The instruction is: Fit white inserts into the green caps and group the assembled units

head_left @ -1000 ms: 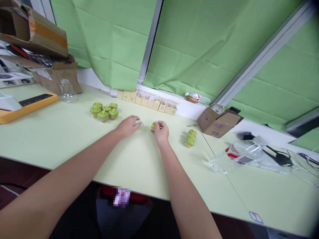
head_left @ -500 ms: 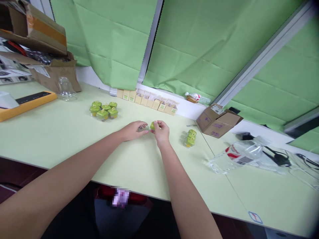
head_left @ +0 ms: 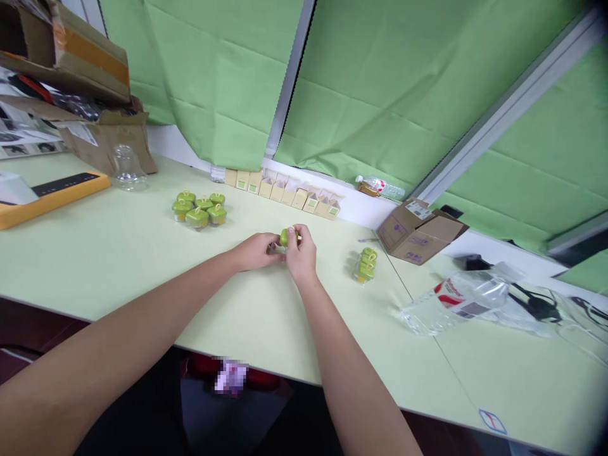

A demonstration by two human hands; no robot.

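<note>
My left hand (head_left: pixel 255 252) is closed around a small clear container (head_left: pixel 277 249), mostly hidden by the fingers. In my right hand (head_left: pixel 303 254) is a green lid (head_left: pixel 284 237), pinched between thumb and fingers at the container's top. Whether the lid is seated cannot be made out. Beyond my left hand stands a cluster of several clear containers with green lids (head_left: pixel 196 218), each lid having a looped handle. A shorter row of similar lidded containers (head_left: pixel 365 271) sits to the right of my right hand.
Several small open cartons (head_left: pixel 280 190) line the back edge. A cardboard box (head_left: pixel 412 235) and a large plastic bottle (head_left: pixel 451 301) are on the right. At left are a clear bell-shaped vessel (head_left: pixel 128 170), a yellow-and-black device (head_left: pixel 66 193) and stacked cardboard boxes (head_left: pixel 102 136).
My right hand has moved slightly left with the green lid, bringing it over the clear container in my left hand. The containers on the table have stayed in place.
</note>
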